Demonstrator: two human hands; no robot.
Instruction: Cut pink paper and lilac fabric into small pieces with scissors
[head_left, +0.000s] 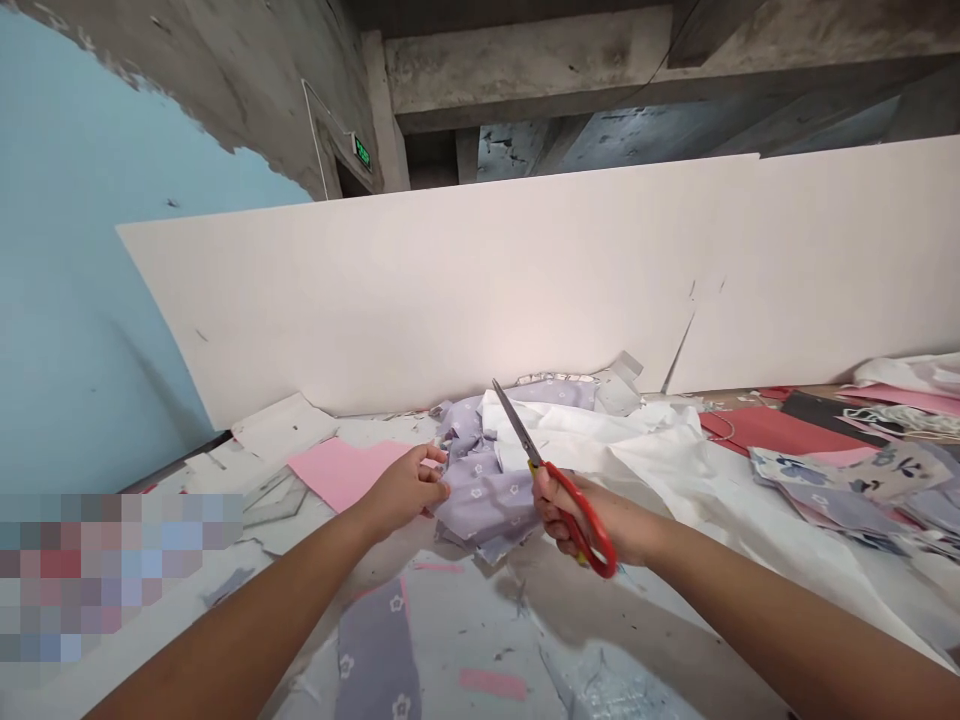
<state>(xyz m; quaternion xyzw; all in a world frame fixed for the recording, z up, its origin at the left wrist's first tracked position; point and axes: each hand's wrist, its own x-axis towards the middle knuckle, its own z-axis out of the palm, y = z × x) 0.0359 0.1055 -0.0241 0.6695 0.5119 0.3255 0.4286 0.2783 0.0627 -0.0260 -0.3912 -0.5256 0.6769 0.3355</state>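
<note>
My right hand [592,520] grips red-handled scissors [559,480], their closed blades pointing up and to the left above a heap of lilac fabric printed with small white flowers [484,490]. My left hand [409,487] pinches the left edge of that lilac fabric, fingers closed on it. A pink paper sheet [341,470] lies just left of my left hand. White cloth [645,440] is bunched behind and to the right of the scissors.
A tall white board [525,270] stands along the table's far side. Red and black sheets [780,425] and floral fabric pieces [862,480] lie at the right. Lilac and pink scraps [375,650] sit on the near table. A blurred patch covers the lower left.
</note>
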